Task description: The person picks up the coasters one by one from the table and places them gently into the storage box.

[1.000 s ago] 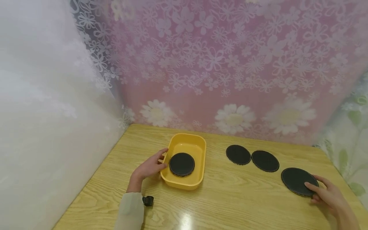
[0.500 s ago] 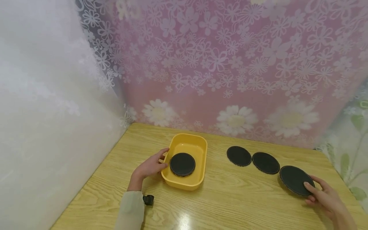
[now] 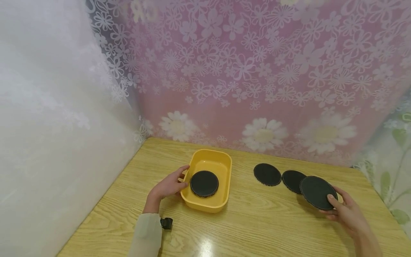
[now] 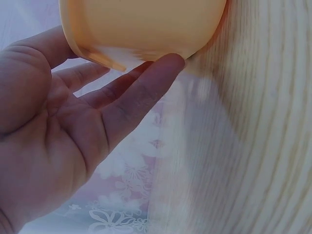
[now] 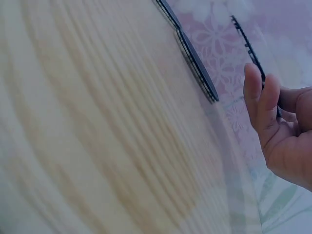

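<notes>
My left hand (image 3: pixel 169 184) grips the left wall of a yellow plastic tray (image 3: pixel 226 185), with the thumb at the rim. Close up in the left wrist view, a finger (image 4: pixel 146 97) lies against the tray's outer wall (image 4: pixel 146 29). One round black coaster (image 3: pixel 204 184) lies flat inside the tray. My right hand (image 3: pixel 348 214) pinches another black coaster (image 3: pixel 318 192) at its right edge, thumb on top, fingers beneath. This coaster is tilted above the table and partly covers a coaster (image 3: pixel 293 180) lying behind it. In the right wrist view, the held coaster (image 5: pixel 247 46) shows edge-on.
A further black coaster (image 3: pixel 267 174) lies flat on the wooden table (image 3: pixel 257 225), its edge by the half-covered one. A pink floral curtain (image 3: pixel 224 89) hangs along the table's back edge. White fabric (image 3: pixel 64 125) borders the left side, and leafy fabric (image 3: pixel 399 160) the right.
My right hand has raised its coaster off the table and moved it left, over the edge of the neighbouring one. My left hand stays on the tray.
</notes>
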`<act>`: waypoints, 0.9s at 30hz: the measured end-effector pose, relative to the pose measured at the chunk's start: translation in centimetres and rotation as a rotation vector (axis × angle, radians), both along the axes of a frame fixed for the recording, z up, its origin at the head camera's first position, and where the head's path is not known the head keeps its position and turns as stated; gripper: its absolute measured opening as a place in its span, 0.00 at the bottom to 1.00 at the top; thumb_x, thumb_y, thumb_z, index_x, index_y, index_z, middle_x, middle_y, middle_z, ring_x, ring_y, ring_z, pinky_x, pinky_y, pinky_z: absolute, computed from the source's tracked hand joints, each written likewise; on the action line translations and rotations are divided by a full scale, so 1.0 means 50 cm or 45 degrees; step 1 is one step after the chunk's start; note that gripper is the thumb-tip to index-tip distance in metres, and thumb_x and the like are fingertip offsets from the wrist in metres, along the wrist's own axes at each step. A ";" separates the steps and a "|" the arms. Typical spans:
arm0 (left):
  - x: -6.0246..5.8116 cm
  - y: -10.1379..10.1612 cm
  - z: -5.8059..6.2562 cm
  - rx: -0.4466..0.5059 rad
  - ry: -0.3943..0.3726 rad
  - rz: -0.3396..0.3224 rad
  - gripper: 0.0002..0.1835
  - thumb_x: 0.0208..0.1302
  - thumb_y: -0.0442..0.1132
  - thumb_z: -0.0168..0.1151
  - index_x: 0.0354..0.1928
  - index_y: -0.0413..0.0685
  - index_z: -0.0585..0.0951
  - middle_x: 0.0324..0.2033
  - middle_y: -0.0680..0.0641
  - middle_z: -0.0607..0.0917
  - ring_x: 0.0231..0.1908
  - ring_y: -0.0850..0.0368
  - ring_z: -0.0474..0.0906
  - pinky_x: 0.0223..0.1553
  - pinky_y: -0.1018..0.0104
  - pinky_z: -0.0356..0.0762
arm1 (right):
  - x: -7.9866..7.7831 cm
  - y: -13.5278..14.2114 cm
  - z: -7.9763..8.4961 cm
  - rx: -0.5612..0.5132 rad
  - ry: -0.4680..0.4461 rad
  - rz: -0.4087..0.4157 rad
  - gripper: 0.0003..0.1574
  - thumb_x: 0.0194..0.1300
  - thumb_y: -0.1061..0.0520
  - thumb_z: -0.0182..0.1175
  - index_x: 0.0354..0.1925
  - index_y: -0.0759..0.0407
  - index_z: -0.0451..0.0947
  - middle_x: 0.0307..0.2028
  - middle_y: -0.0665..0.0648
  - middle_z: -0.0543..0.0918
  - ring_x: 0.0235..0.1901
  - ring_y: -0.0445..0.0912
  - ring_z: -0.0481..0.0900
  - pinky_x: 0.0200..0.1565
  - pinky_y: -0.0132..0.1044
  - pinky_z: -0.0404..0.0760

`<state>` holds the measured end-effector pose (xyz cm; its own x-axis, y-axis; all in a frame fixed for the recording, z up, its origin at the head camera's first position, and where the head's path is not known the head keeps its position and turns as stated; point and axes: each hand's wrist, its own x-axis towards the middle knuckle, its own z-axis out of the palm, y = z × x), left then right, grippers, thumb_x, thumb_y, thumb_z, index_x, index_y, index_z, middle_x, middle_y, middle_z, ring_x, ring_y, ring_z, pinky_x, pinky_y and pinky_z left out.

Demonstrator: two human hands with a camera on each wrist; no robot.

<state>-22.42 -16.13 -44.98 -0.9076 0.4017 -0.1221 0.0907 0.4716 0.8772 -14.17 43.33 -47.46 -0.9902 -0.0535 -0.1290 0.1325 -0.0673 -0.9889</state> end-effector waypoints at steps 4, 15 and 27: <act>-0.002 -0.001 -0.002 -0.004 0.005 -0.002 0.37 0.71 0.37 0.57 0.78 0.51 0.55 0.61 0.34 0.72 0.45 0.47 0.80 0.36 0.53 0.82 | -0.010 -0.033 0.005 0.017 0.050 0.046 0.35 0.79 0.53 0.46 0.74 0.34 0.43 0.38 0.49 0.86 0.30 0.49 0.89 0.28 0.33 0.83; -0.001 -0.002 -0.001 -0.009 -0.007 0.011 0.37 0.71 0.38 0.57 0.78 0.53 0.56 0.60 0.35 0.72 0.44 0.48 0.80 0.36 0.55 0.81 | -0.026 -0.132 0.022 -0.082 0.125 0.259 0.38 0.80 0.59 0.44 0.77 0.48 0.37 0.38 0.59 0.86 0.32 0.51 0.88 0.36 0.37 0.85; 0.002 0.000 0.003 -0.017 -0.008 0.018 0.36 0.71 0.37 0.57 0.78 0.51 0.56 0.60 0.35 0.73 0.42 0.50 0.80 0.37 0.54 0.82 | -0.035 -0.221 0.029 -0.209 0.176 0.499 0.31 0.80 0.63 0.40 0.70 0.34 0.50 0.40 0.61 0.87 0.36 0.51 0.89 0.39 0.35 0.84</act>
<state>-22.34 -16.12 -44.85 -0.9123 0.3872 -0.1335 0.0781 0.4845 0.8713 -15.94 32.27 -46.01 -0.8982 -0.4372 0.0445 0.0468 -0.1959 -0.9795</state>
